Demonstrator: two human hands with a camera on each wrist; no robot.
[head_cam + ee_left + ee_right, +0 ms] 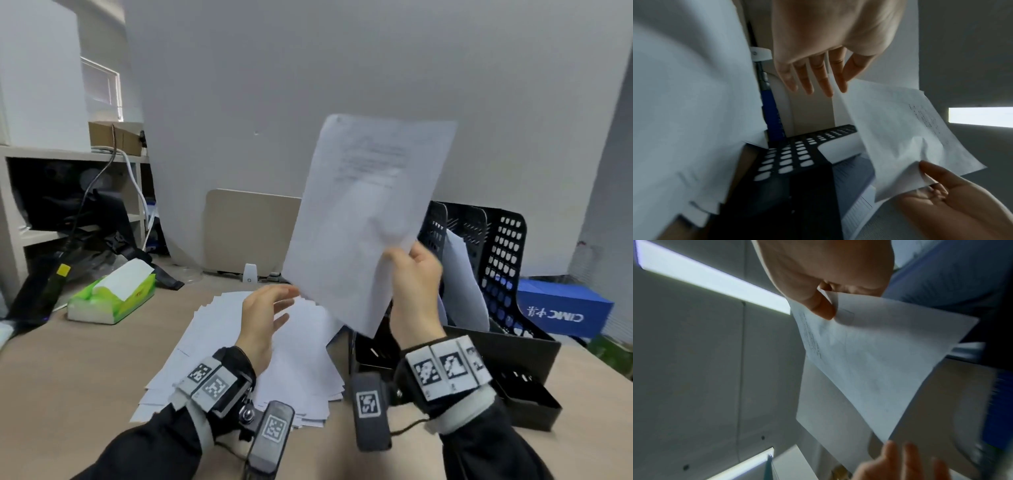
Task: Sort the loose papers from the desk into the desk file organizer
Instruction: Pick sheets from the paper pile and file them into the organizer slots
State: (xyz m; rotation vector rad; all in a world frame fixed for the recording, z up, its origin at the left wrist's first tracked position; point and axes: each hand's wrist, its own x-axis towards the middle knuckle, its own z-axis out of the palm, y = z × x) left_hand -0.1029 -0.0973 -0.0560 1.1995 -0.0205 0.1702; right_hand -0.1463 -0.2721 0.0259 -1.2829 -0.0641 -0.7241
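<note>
My right hand (416,274) pinches a printed white sheet (363,219) by its lower right edge and holds it upright above the desk. The right wrist view shows the thumb (818,305) pressed on that sheet (879,356). My left hand (270,308) hovers with straight fingers just under the sheet's lower left corner, holding nothing; its fingers (812,78) are spread beside the sheet (900,138). A spread pile of loose papers (260,353) lies on the desk under the left hand. The black perforated file organizer (496,267) stands at the right with papers in one slot.
A green tissue box (113,294) sits at the left of the desk. Black gear and cables fill the shelves at far left. A blue box (561,311) stands behind the organizer. A beige panel (250,233) leans on the white wall.
</note>
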